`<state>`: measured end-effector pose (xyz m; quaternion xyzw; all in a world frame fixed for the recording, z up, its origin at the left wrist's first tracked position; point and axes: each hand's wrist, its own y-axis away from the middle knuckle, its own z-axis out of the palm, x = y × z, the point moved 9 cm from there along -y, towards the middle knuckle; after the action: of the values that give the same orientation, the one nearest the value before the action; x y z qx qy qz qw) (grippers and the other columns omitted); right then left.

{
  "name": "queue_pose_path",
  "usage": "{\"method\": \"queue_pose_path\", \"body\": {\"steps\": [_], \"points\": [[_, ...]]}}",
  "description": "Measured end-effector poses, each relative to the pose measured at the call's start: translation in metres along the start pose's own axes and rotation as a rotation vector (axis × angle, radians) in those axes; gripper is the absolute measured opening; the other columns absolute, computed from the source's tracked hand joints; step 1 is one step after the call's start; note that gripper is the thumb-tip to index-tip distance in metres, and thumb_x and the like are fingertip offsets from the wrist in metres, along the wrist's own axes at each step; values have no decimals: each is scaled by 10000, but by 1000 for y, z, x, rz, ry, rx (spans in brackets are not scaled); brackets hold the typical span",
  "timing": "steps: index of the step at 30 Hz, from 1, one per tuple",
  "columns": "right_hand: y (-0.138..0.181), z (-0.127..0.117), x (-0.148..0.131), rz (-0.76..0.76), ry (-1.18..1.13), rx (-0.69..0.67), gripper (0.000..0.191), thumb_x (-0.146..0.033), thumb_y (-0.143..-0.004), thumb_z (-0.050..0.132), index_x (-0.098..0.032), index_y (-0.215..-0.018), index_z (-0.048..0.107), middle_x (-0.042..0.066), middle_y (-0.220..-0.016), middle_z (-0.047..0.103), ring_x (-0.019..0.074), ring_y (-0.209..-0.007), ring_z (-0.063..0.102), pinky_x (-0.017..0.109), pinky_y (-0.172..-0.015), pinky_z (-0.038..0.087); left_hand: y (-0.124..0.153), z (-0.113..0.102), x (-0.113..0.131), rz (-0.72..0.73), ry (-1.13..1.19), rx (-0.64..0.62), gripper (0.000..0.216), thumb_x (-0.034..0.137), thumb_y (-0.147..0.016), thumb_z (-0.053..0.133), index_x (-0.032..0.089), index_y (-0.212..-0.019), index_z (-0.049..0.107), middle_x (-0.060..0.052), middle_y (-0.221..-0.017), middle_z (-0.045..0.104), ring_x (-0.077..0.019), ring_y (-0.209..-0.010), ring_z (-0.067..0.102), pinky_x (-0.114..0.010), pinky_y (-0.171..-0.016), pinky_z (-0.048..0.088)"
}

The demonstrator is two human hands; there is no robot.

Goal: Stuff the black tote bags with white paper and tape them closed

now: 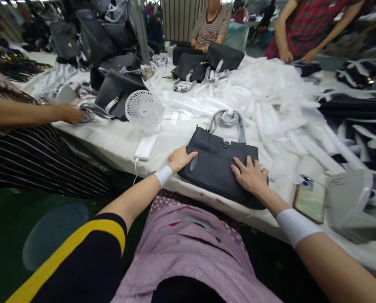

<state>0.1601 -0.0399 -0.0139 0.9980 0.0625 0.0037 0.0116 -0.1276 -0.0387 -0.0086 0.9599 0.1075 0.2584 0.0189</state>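
A black handbag [216, 164] lies flat in front of me at the table's edge, its wrapped grey handles [227, 120] stretching away from me. My left hand [181, 158] grips the bag's left side, thumb on top and the other fingers mostly hidden at the edge. Spread across the right part of the bag is my right hand [250, 174], palm down with fingers apart. To the left of the bag, a white fan [144, 110] is attached to a white power bank [146, 147] with a cable.
White wrapping strips [263, 97] pile up behind the bag. A phone [310, 198] and a grey-white holder [348, 202] sit at right. More black bags [115, 94] stand at left and far back. A co-worker's hand [70, 113] is at left; other people stand across the table.
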Motion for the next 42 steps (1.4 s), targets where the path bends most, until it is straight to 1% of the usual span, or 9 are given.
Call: {"method": "queue_pose_path", "body": {"steps": [5, 8, 11, 15, 21, 30, 36, 39, 42], "points": [[1, 1, 3, 22, 40, -30, 576, -600, -938, 220, -361, -1450, 325, 163, -1533, 256, 438, -1345, 276, 665, -965, 280, 24, -17, 77, 439, -272, 245, 578, 466, -889, 528, 205, -1394, 423, -200, -1366, 478, -376, -1318, 349, -615, -1082, 122], [0, 3, 6, 21, 70, -65, 587, -599, -941, 169, -365, -1466, 283, 150, -1546, 233, 429, -1354, 270, 659, -967, 296, 37, 16, 119, 786, -373, 112, 608, 574, -895, 442, 304, -1434, 365, -127, -1493, 349, -385, -1393, 215, -647, -1089, 56], [-3, 8, 7, -28, 119, -100, 605, -615, -933, 181, -363, -1478, 247, 154, -1549, 224, 441, -1347, 280, 672, -964, 293, 38, 52, 128, 928, -439, -53, 678, 695, -869, 334, 347, -1452, 326, -96, -1522, 313, -420, -1391, 202, -664, -1070, 113], [-3, 10, 6, -107, 155, -50, 607, -624, -925, 249, -358, -1470, 277, 176, -1527, 269, 458, -1336, 295, 703, -971, 244, 33, 71, 118, 957, -441, -94, 720, 717, -869, 267, 333, -1479, 265, -111, -1529, 297, -425, -1385, 216, -652, -1059, 162], [8, 0, 3, -179, 49, 181, 534, -505, -951, 357, -254, -1419, 408, 171, -1526, 285, 367, -1350, 311, 572, -1043, 255, 35, 72, 115, 980, -380, -52, 700, 686, -890, 265, 305, -1477, 279, -122, -1521, 302, -388, -1398, 215, -613, -1088, 153], [16, -14, 8, -154, -167, 374, 408, -365, -916, 450, -131, -1215, 600, 180, -1347, 531, 298, -1244, 473, 472, -1035, 345, 35, 75, 117, 992, -340, -36, 677, 658, -904, 287, 283, -1467, 307, -132, -1506, 327, -349, -1384, 269, -582, -1096, 180], [-7, -33, 80, 120, -359, 527, 423, -211, -899, 346, -120, -1221, 604, 176, -1355, 519, 282, -1234, 489, 440, -1029, 399, 39, 74, 118, 993, -331, 2, 666, 655, -909, 273, 292, -1466, 311, -125, -1491, 358, -334, -1362, 317, -555, -1088, 212], [-25, -26, 118, 164, -197, 413, 401, -240, -872, 444, -180, -1227, 621, 173, -1432, 432, 361, -1227, 475, 524, -985, 415, 40, 74, 119, 995, -325, 20, 671, 662, -905, 274, 295, -1464, 315, -122, -1481, 376, -331, -1353, 332, -546, -1087, 215], [-39, 3, 133, -8, -84, 195, 380, -282, -903, 448, -226, -1240, 614, 144, -1428, 455, 344, -1237, 479, 501, -985, 423, 39, 76, 120, 996, -322, 21, 675, 668, -901, 279, 302, -1468, 304, -116, -1491, 365, -327, -1358, 325, -540, -1091, 207]]}}
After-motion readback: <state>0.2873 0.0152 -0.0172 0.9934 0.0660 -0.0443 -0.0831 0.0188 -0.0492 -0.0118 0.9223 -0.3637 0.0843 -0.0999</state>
